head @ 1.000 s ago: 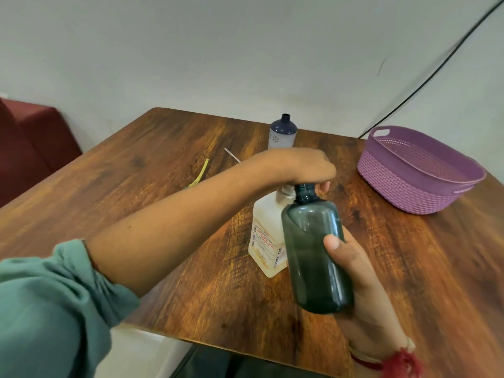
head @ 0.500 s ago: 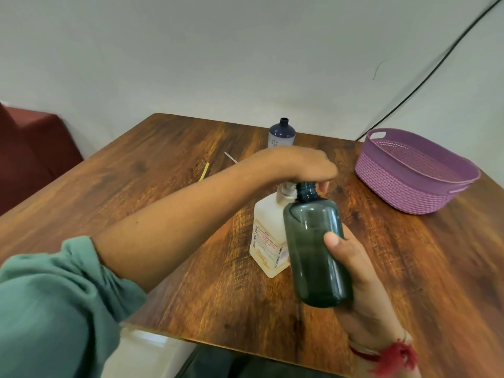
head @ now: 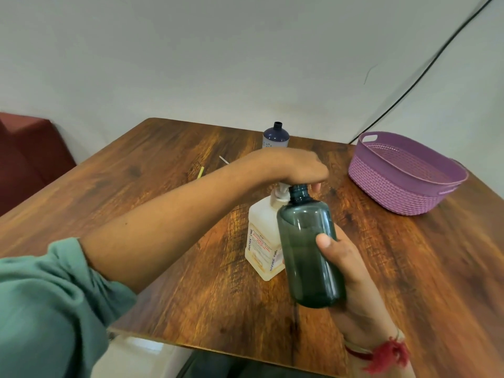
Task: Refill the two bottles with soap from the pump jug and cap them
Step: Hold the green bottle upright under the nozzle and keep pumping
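A white pump jug [head: 262, 242] with a printed label stands on the wooden table [head: 169, 208]. My left hand [head: 296, 167] lies over its white pump head [head: 281, 194], fingers curled down around it. My right hand [head: 353, 271] grips a dark green see-through bottle [head: 305, 249] and holds it off the table. The bottle is uncapped, with its open neck right beside the pump under my left hand. A second bottle [head: 275, 136], dark blue on top and also uncapped, stands at the far side of the table. No caps are in sight.
A purple woven basket [head: 395, 186] sits at the right rear of the table. A yellow stick [head: 201, 171] and a thin white stick [head: 224, 159] lie behind my left arm. A dark red seat [head: 27, 148] is at the left. A black cable [head: 409, 85] runs down the wall.
Both hands keep their hold, and the green bottle stays at the pump. Only the view shifts slightly.
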